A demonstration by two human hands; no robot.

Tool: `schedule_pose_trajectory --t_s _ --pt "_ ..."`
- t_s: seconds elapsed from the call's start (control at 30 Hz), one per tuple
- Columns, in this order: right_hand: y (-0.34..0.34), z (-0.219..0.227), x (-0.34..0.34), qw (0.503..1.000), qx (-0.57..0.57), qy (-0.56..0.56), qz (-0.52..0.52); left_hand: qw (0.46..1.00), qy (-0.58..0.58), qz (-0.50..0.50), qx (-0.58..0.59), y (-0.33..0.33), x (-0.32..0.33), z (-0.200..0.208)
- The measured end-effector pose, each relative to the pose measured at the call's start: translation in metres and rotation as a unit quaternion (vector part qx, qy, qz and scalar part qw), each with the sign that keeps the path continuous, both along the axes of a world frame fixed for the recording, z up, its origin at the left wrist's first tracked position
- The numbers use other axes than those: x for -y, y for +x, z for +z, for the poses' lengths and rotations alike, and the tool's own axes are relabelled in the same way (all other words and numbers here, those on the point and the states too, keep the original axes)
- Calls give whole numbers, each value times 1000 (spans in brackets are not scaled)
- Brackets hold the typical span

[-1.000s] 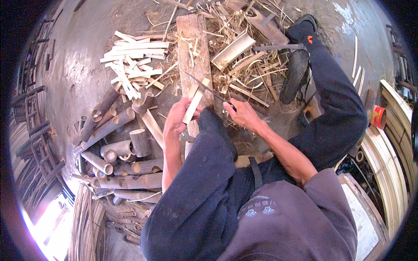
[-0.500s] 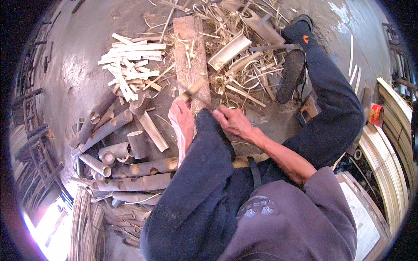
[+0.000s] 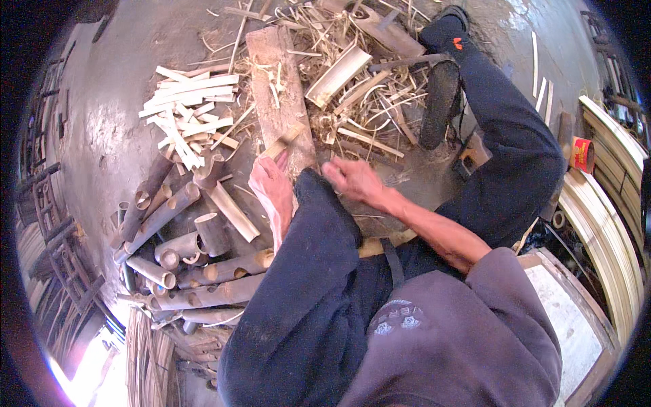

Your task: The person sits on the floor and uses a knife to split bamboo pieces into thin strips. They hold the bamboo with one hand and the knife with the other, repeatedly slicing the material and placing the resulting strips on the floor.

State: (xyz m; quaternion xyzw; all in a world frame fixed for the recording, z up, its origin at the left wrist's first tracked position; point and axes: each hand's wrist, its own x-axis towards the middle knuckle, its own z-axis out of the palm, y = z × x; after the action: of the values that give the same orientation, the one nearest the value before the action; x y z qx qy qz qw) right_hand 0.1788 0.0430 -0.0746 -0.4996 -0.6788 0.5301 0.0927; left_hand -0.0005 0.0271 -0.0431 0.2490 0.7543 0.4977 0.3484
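Note:
My left hand (image 3: 270, 178) is closed around the lower end of a short bamboo strip (image 3: 283, 140), which slants up to the right across a worn wooden board (image 3: 274, 61). My right hand (image 3: 352, 179) is closed just right of the board, its fingers bent in. Whatever it grips is blurred and hidden by the fingers. Between the two hands, my dark-covered foot (image 3: 312, 183) rests at the near end of the board. A few thin curled shavings (image 3: 277, 88) lie on the board.
Pale split strips (image 3: 193, 98) are heaped left of the board, with several cut bamboo tubes (image 3: 163, 217) nearer me. Shavings and a split bamboo half (image 3: 339, 74) cover the floor beyond. A saw (image 3: 472, 154) lies by my right leg; a red can (image 3: 581, 153) and long slats (image 3: 603, 237) are at right.
The view has shifted slightly, so most things sit further left. My right hand has moved a little on the near side of the board; my left hand keeps its hold on the bamboo strip.

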Motion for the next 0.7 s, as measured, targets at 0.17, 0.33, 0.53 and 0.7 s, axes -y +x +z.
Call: schedule_pose_trajectory --t_s 0.17,0.33,0.53,0.7 --pt "11 -27 -15 997 9 -62 -44 998 38 23 51 4 -2 -6" --pt "13 -12 -4 999 14 -40 5 999 -10 -29 14 4 -5 5" --pt "10 -10 3 1000 16 -2 14 999 -4 -32 -40 0 -4 6" --pt "11 9 -11 998 53 -36 18 999 -1 -34 -13 -7 -3 7"
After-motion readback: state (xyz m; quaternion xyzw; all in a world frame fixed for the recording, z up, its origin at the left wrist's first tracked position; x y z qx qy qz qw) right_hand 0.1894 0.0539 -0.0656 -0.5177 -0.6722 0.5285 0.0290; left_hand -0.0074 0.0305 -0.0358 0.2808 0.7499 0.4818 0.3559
